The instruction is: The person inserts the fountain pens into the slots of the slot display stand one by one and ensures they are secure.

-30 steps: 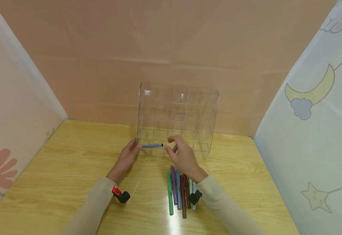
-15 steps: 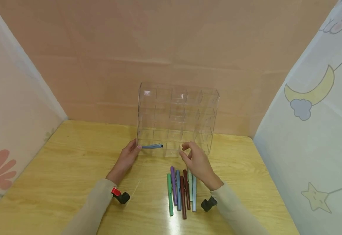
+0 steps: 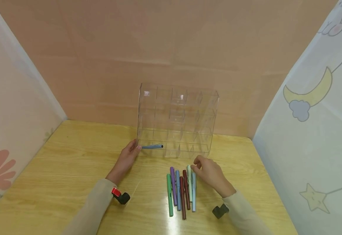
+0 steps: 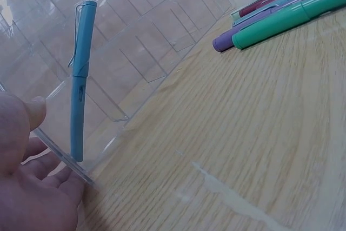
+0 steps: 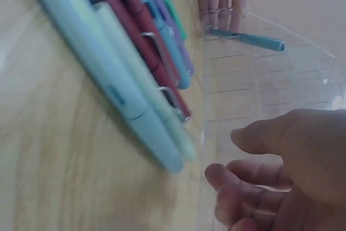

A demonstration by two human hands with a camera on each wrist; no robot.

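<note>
Blue pen (image 3: 152, 146) at lower left of a clear rack (image 3: 175, 112) pinched by the left hand (image 3: 125, 161), the right hand (image 3: 211, 172), fingers loosely bent and apparently empty, has drawn back beside seven pens (image 3: 183, 195) still unracked on the counter (image 3: 85, 153).

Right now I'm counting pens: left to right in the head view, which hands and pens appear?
Left hand, crosswise blue pen, green pen, purple pen, second blue pen, two dark red pens, pale green pen, light blue pen, right hand.
</note>
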